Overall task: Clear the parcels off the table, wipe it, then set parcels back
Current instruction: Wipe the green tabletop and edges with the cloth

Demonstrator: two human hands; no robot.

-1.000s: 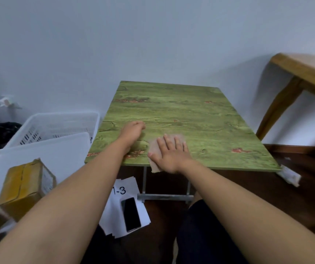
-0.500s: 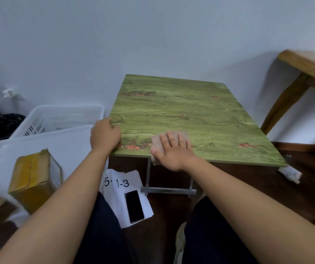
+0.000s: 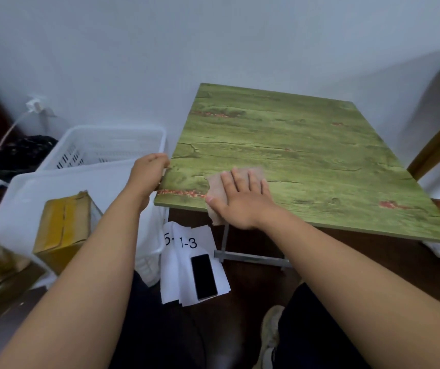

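A small green wood-grain table (image 3: pixel 306 145) stands against the wall with no parcels on it. My right hand (image 3: pixel 242 201) lies flat, fingers spread, pressing a beige cloth (image 3: pixel 217 187) onto the table's near left corner; the cloth hangs a little over the front edge. My left hand (image 3: pixel 148 173) grips the table's left edge, fingers curled around it. A yellow taped parcel (image 3: pixel 64 227) sits in a white bin (image 3: pixel 27 190) on the floor to the left.
A white slotted basket (image 3: pixel 112 145) stands behind the bin beside the table. Papers marked 5-1-3 (image 3: pixel 184 241) and a black phone (image 3: pixel 204 276) lie on the floor by my knees. A wooden table leg (image 3: pixel 437 145) is at right. A black bag (image 3: pixel 19 153) lies far left.
My left hand slid off the tabletop to the left and took hold of the table's left edge. My right hand stayed on the cloth, shifting slightly. The view swung left.
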